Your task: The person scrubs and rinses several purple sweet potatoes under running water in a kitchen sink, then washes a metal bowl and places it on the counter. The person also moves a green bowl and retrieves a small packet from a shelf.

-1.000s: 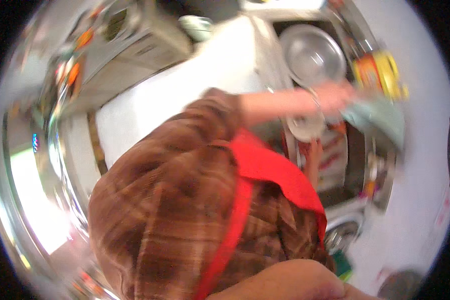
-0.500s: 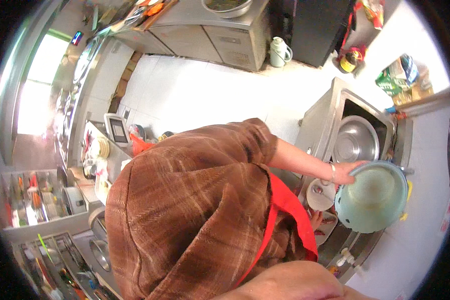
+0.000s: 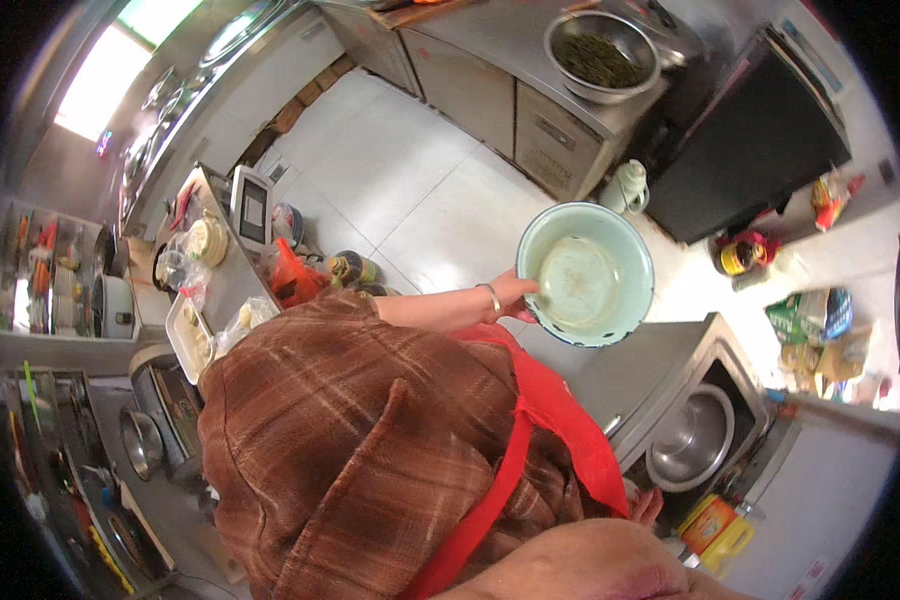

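Note:
My left hand (image 3: pixel 517 292), with a bracelet at the wrist, grips the near-left rim of a pale green enamel basin (image 3: pixel 580 275). The basin is tipped so that its inside shows, with dark chips along its edge and nothing lying in it. It is held out over the floor, beside the sink counter. Beyond the red apron strap (image 3: pixel 570 450), only the fingers of my right hand (image 3: pixel 646 506) show, apart and near the sink's front edge; the rest of that hand is hidden.
A steel bowl (image 3: pixel 692 440) sits in the sink, a yellow jug (image 3: pixel 727 545) beside it. On the far counter a steel basin (image 3: pixel 603 95) holds dark greens. A thermos (image 3: pixel 625 188) and sauce bottles (image 3: pixel 738 257) stand on the floor. A scale (image 3: pixel 253 205) is at left.
My left hand has carried the enamel basin away from the sink, leftward, to over the floor. The view has turned, so the far counter and its greens show more fully.

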Tool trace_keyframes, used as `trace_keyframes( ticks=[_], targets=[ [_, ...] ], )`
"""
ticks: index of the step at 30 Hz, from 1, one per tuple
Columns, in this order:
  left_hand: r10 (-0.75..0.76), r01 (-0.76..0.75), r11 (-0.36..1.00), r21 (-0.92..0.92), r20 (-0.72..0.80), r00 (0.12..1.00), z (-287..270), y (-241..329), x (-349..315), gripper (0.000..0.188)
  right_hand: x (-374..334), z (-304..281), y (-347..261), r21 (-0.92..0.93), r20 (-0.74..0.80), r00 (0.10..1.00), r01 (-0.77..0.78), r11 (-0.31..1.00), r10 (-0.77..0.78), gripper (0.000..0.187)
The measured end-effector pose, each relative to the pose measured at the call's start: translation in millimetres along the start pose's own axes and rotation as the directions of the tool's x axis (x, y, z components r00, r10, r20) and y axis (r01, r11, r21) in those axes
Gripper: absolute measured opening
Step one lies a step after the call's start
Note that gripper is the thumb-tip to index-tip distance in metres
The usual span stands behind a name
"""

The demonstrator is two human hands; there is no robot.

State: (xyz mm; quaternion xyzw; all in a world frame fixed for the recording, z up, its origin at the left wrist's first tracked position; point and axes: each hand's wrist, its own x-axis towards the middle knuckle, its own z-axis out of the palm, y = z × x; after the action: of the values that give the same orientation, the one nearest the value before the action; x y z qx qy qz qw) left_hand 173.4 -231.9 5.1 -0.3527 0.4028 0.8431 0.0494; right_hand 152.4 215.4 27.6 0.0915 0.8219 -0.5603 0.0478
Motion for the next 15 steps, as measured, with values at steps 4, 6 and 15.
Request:
trace_keyframes(
  ticks=[4,6,15],
  targets=[
    [0.071,-0.078,0.996,-0.043,-0.150,0.986,-42.1,29.7,-1.9,0.040,73.0,142.2,-72.2,0.041,0.541,0.827,0.157,0.987,-0.155,0.031],
    [0.132,-0.156,0.984,-0.085,-0.241,0.962,-67.9,37.8,7.8,0.041,81.4,224.3,-124.9,-0.094,0.738,0.667,0.254,0.963,-0.104,0.034],
    [0.227,-0.289,0.943,-0.167,-0.316,0.921,-117.7,102.8,18.9,0.040,135.1,453.2,-206.7,-0.074,0.921,0.387,0.081,0.994,0.037,0.046]
  ],
)
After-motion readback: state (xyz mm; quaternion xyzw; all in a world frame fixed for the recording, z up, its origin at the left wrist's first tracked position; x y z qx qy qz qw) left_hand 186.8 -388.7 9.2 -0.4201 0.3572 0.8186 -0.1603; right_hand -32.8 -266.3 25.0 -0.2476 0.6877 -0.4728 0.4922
